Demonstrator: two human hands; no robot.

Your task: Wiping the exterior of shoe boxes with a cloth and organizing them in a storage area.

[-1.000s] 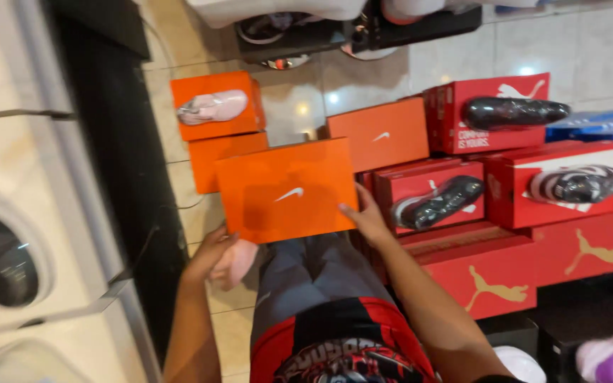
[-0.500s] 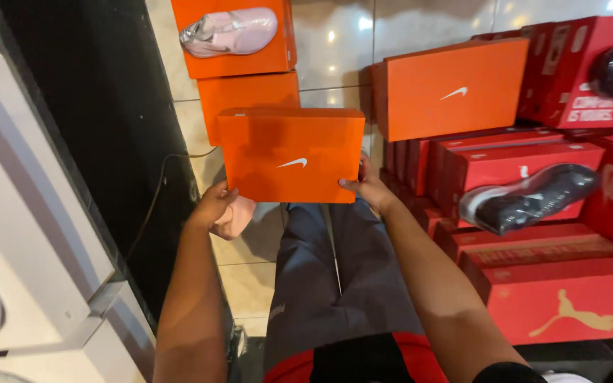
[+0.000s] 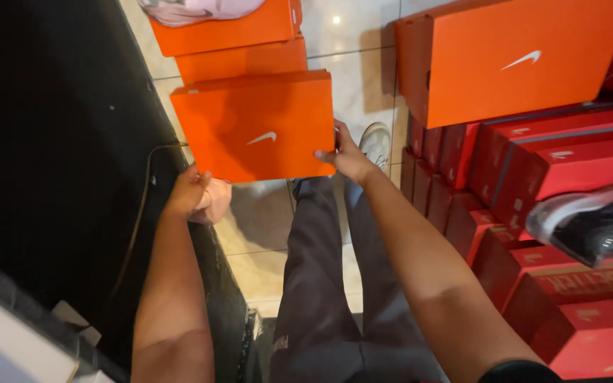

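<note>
I hold an orange shoe box with a white logo in front of me, lid up. My left hand grips its near left corner from below. My right hand clamps its near right corner, fingers on the edge. The box hovers just in front of a stack of two orange boxes on the tiled floor; a pale pink shoe lies on the top one. My legs in dark trousers and one pale shoe show below the box.
A large orange box sits on stacked red shoe boxes to the right. A black shoe with a grey sole rests on a red box at right. A black shelf wall with a cable stands at left.
The box has moved forward and lower toward the orange stack on the floor, and my view has tilted down and closer. Both hands kept their hold.
</note>
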